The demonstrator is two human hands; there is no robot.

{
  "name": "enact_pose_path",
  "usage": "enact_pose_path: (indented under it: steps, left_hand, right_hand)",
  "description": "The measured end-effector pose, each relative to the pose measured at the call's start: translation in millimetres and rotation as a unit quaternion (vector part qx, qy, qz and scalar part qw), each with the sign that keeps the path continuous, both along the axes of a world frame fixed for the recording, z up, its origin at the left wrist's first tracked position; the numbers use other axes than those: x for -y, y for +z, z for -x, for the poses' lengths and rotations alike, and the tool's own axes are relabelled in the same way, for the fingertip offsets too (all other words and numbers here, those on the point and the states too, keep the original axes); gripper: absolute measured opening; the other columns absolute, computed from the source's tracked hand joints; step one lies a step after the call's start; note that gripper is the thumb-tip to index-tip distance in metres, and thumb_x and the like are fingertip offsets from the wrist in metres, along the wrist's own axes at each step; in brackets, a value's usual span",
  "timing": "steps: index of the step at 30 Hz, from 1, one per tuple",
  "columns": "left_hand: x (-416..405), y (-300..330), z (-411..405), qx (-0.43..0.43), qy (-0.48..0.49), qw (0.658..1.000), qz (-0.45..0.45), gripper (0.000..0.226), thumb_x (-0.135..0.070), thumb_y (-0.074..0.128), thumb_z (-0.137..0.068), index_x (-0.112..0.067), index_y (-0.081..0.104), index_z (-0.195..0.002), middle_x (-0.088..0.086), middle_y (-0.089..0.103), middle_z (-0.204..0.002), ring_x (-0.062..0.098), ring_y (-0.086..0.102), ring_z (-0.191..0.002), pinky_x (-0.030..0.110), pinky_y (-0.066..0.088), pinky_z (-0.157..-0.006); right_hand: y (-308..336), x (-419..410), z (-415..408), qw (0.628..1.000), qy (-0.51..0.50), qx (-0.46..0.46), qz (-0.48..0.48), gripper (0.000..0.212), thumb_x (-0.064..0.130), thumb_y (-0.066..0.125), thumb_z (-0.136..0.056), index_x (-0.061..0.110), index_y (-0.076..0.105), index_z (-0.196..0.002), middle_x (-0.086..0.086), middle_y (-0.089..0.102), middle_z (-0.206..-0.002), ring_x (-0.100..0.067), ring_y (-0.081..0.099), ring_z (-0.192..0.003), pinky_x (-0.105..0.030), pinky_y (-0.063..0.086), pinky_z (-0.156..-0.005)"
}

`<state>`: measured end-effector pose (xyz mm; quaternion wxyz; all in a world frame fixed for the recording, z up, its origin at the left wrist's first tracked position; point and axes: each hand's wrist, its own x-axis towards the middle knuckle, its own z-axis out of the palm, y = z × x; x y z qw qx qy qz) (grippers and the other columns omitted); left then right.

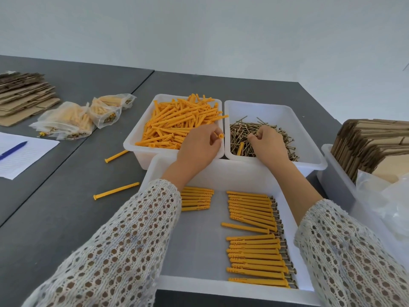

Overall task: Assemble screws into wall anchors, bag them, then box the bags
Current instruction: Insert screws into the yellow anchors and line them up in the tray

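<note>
Table (66,218): dark grey, with a seam running from 12 o'clock down toward 8 o'clock on its left part.
Near tray (223,173): white, at 6 o'clock; it holds assembled anchors (254,240) in rows along its right side (screw heads pointing to 3 o'clock), plus a shorter row of anchors at its upper left, partly under the left sleeve.
Anchor bin (137,134): white, at 12 o'clock just left of centre, heaped with loose orange wall anchors (177,120).
Screw bin (305,138): white, touching the anchor bin on its right, holding a pile of brass-coloured screws (241,131) and one stray orange anchor.
Right-hand bin (327,151): at 3 o'clock, filled with flat cardboard boxes (371,142); crumpled clear plastic (387,200) lies in front of it.
Cardboard stack (24,96): flattened pieces at 10 o'clock.
Filled bags (73,120): several clear bags of anchors and screws, at 10 o'clock, between the cardboard stack and the anchor bin.
Paper sheet (22,156): lined, at 9 o'clock, with a blue pen (13,149) on it.
Left hand (199,145): over the near right corner of the anchor bin, fingers curled round one orange anchor (220,136) whose open end pokes out toward 3 o'clock.
Right hand (267,142): in the screw bin, fingers curled down into the pile; whether it grips a screw I cannot tell.
Loose anchors (116,191): two on the table at 8 o'clock, left of the near tray.
</note>
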<state>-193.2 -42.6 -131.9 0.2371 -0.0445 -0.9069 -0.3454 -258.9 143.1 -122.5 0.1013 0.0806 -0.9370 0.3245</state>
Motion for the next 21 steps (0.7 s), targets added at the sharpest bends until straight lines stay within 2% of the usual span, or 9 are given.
enact_pose_path:
  steps: [7,15,21]
  left_hand:
    - [-1.5,0.5,0.5,-0.014,0.003,1.000,0.003,0.011,-0.024,0.059,-0.096,-0.022,0.068,-0.102,-0.008,0.062,-0.083,0.002,0.054,-0.072,0.027,0.050,-0.069]
    - [-4.2,0.0,0.5,-0.020,0.012,0.999,0.026,0.013,-0.030,0.057,-0.098,-0.024,0.067,-0.105,-0.011,0.061,-0.083,0.002,0.053,-0.071,0.022,0.044,-0.063]
    - [-8.5,0.4,0.4,-0.042,0.021,0.998,0.048,0.019,-0.037,0.053,-0.100,-0.025,0.067,-0.106,-0.011,0.058,-0.084,0.002,0.051,-0.071,0.020,0.039,-0.058]
  right_hand:
    - [1.6,0.0,-2.6,1.000,0.000,0.003,-0.002,0.034,0.030,0.053,-0.099,0.020,0.037,-0.070,0.001,0.043,-0.066,-0.015,0.038,-0.059,-0.031,0.035,-0.058]
    - [0.2,-0.6,-1.8,1.000,0.002,0.002,-0.012,0.033,0.032,0.052,-0.099,0.021,0.037,-0.071,0.002,0.044,-0.068,-0.015,0.039,-0.060,-0.031,0.037,-0.059]
    - [3.3,0.9,-5.7,0.997,-0.012,-0.068,0.035,0.016,0.021,0.051,-0.100,0.013,0.044,-0.088,0.001,0.047,-0.070,-0.016,0.045,-0.061,-0.032,0.039,-0.056]
